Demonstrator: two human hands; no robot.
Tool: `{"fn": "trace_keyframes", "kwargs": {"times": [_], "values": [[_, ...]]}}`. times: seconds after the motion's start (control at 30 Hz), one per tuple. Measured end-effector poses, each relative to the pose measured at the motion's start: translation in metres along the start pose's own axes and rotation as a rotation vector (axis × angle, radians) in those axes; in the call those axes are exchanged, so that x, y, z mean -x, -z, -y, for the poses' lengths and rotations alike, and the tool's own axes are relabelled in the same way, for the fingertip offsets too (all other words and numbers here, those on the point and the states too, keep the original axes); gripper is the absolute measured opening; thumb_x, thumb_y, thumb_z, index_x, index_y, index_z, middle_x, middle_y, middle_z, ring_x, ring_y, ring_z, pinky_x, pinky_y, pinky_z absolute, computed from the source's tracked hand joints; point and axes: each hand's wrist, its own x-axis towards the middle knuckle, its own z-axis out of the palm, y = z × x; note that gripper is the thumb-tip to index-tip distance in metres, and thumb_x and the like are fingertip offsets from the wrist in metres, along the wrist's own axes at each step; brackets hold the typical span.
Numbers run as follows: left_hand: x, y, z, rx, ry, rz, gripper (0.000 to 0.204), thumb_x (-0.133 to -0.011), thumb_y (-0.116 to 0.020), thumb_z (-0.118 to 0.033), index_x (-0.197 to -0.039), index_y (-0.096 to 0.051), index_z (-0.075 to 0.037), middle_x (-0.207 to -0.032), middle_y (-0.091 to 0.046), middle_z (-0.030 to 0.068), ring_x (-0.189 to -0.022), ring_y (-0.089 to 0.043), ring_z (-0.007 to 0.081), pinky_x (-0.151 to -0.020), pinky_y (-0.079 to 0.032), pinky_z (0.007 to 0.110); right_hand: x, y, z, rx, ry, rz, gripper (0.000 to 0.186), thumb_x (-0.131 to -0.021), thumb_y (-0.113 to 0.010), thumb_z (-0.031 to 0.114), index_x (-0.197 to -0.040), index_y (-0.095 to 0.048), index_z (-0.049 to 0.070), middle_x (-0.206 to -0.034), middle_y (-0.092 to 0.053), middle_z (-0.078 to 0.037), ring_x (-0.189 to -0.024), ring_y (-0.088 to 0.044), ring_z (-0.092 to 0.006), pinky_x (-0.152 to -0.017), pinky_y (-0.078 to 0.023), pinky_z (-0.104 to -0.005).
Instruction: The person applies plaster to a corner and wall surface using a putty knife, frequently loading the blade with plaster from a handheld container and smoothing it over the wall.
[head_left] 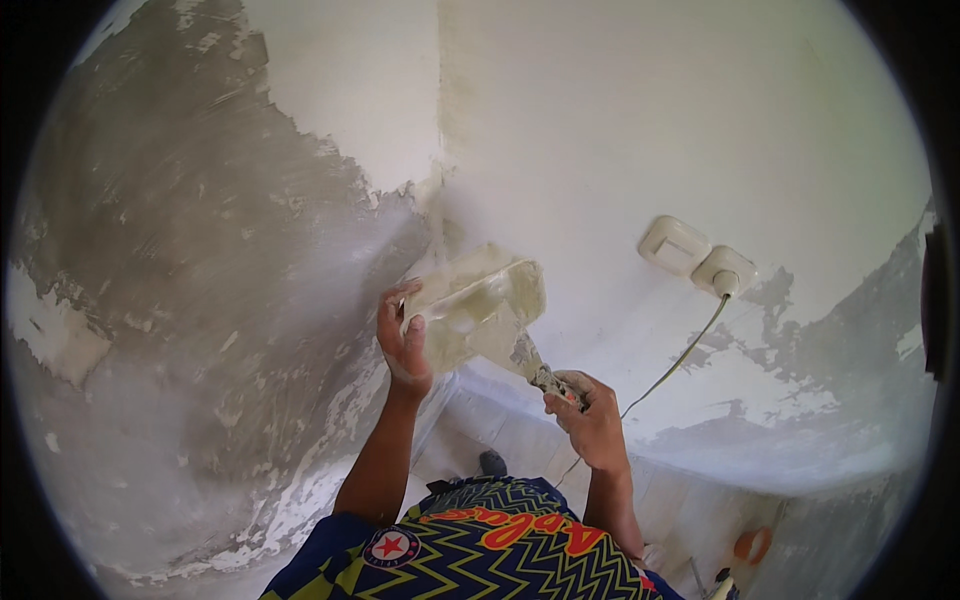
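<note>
A whitish plastic tub (440, 295), smeared with pale filler, is tilted in front of the room's corner. My left hand (403, 340) grips it by the left end, thumb on the near side and fingers around the edge. In my right hand (588, 412) is a putty knife (543, 376), its handle caked with dried filler and the fingers wrapped around it. The knife's blade points up and left into the tub, where it blends with the pale filler.
The left wall (200, 250) shows rough grey areas with flaking white edges. On the right wall are two white fittings, a switch (675, 246) and a socket (725, 272) with a plugged-in cable (690, 350) hanging down. An orange ring-shaped thing (752, 545) lies low at right.
</note>
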Motion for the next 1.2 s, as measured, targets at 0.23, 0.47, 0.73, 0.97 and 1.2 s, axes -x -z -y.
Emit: {"fn": "trace_keyframes", "kwargs": {"times": [0.23,0.47,0.73,0.97,1.2], "values": [[0.008,-0.02,0.0,0.12,-0.234,0.024,0.063,-0.099,-0.062,-0.047,-0.133,-0.043,0.003,-0.133,-0.05,0.0259,-0.124,-0.053,0.0339,-0.11,-0.04,0.045,-0.001,-0.014,0.01,-0.412,-0.242,0.039,0.021,-0.098,-0.067,0.01,-0.114,-0.069,-0.003,-0.077,-0.065,-0.001,-0.056,-0.043,-0.0027,-0.049,-0.032,-0.0208],[0.016,-0.034,-0.001,0.052,-0.265,0.008,0.068,-0.099,-0.061,-0.051,-0.134,-0.042,0.003,-0.135,-0.049,0.0245,-0.127,-0.051,0.0327,-0.111,-0.039,0.046,-0.005,-0.04,0.006,-0.05,0.14,-0.163,0.024,-0.1,-0.067,0.016,-0.114,-0.068,-0.004,-0.076,-0.065,-0.001,-0.055,-0.044,-0.0043,-0.049,-0.036,-0.0249],[0.012,-0.032,0.008,0.017,-0.375,0.11,0.054,-0.101,-0.058,-0.035,-0.136,-0.04,0.002,-0.138,-0.047,0.0246,-0.126,-0.051,0.0344,-0.11,-0.039,0.047,-0.016,-0.027,-0.009,-0.06,0.042,-0.185,0.023,-0.101,-0.065,0.017,-0.109,-0.071,-0.003,-0.074,-0.065,-0.001,-0.052,-0.042,-0.005,-0.048,-0.035,-0.026],[0.013,-0.024,0.034,-0.077,-0.161,0.028,0.045,-0.103,-0.058,-0.021,-0.137,-0.041,0.004,-0.139,-0.048,0.0205,-0.128,-0.05,0.03,-0.112,-0.038,0.041,-0.004,-0.005,-0.004,-0.209,-0.298,-0.051,0.023,-0.1,-0.064,0.015,-0.111,-0.072,-0.005,-0.076,-0.067,-0.005,-0.055,-0.049,-0.0081,-0.051,-0.039,-0.0272],[0.008,-0.023,0.044,0.28,0.627,-0.174,0.057,-0.104,-0.059,-0.044,-0.141,-0.042,-0.005,-0.136,-0.054,0.0117,-0.125,-0.053,0.0196,-0.104,-0.045,0.037,-0.012,0.032,0.054,-0.206,-0.018,-0.004,0.026,-0.098,-0.069,0.01,-0.119,-0.068,-0.005,-0.082,-0.063,-0.003,-0.059,-0.046,-0.0065,-0.053,-0.038,-0.0247]]}}
